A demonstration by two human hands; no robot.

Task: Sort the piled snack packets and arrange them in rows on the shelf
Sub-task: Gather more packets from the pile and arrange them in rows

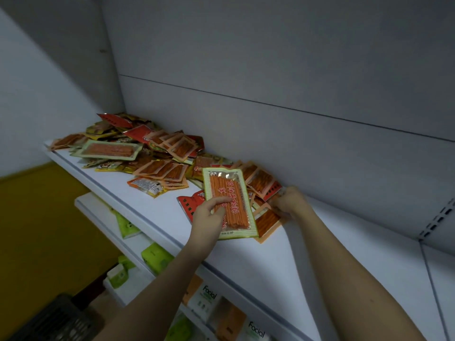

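Snack packets are lying heaped along the white shelf, the pile spreading from the shelf's far left end toward its middle, hard against the back wall; no tidy row is forming yet, and the bare right half of the shelf looks like the place for one. The person's left hand is gripping a long green-edged packet of orange sticks at its near end, thumb on top, lifting it above the pile's right edge. The right hand is pinching small orange packets at the pile's rightmost end. These flat foil sachets are probably light, floppy and slick, so taking them by an edge or sealed end should work best. Loose neighbours overlapping underneath could slide or get dragged along. Below the shelf, green boxes and tissue packs marked "Facial" are sitting on lower shelves, out of the way.
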